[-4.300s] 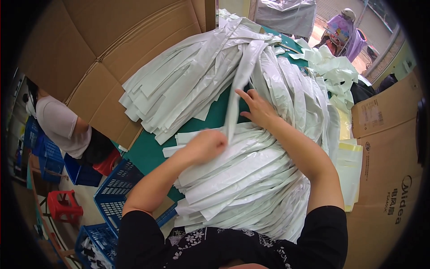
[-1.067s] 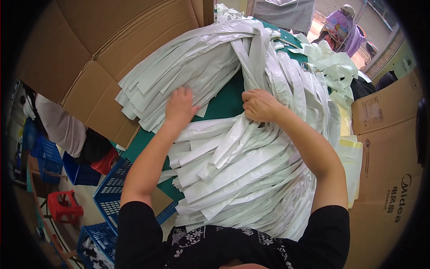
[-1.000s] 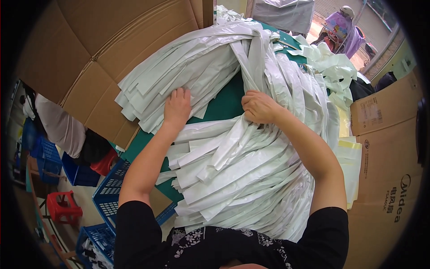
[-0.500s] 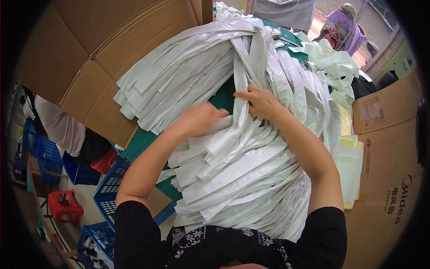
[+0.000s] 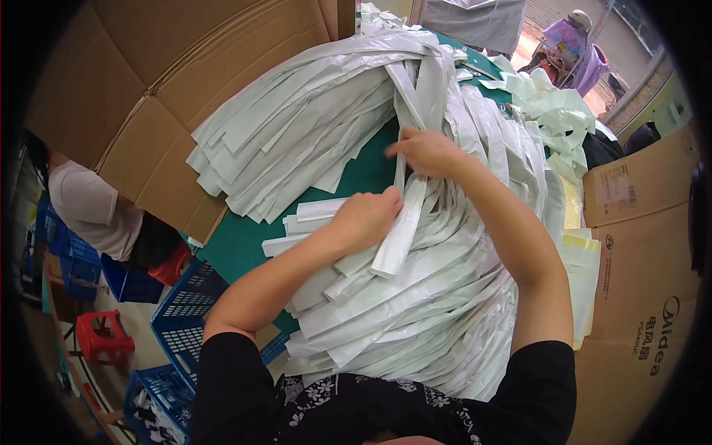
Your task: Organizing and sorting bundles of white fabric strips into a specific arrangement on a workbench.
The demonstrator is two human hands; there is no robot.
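Note:
Long white, shiny strips of thin sheeting lie in fanned bundles on a green tabletop. My left hand (image 5: 367, 220) is closed, its fingers pinching the edge of one folded white strip (image 5: 401, 245) above the near bundle (image 5: 393, 319). Farther up that strip, my right hand (image 5: 432, 154) is curled around it, its index finger smeared by motion. Another bundle of strips (image 5: 289, 122) fans out to the far left, with the green tabletop (image 5: 245, 241) showing between the bundles. More strips (image 5: 504, 156) drape down beyond my right forearm.
A tall cardboard sheet (image 5: 185, 81) stands at the left, and a cardboard box (image 5: 630, 297) at the right. Blue crates (image 5: 185, 311) and a red stool (image 5: 105, 337) are on the floor at left. A person (image 5: 93, 204) sits beyond them. Crumpled pale sheeting (image 5: 552, 111) lies far right.
My left hand has moved right and slightly down, onto the strip. My right hand has shifted slightly up and left. The strip's lower end now lies folded farther right.

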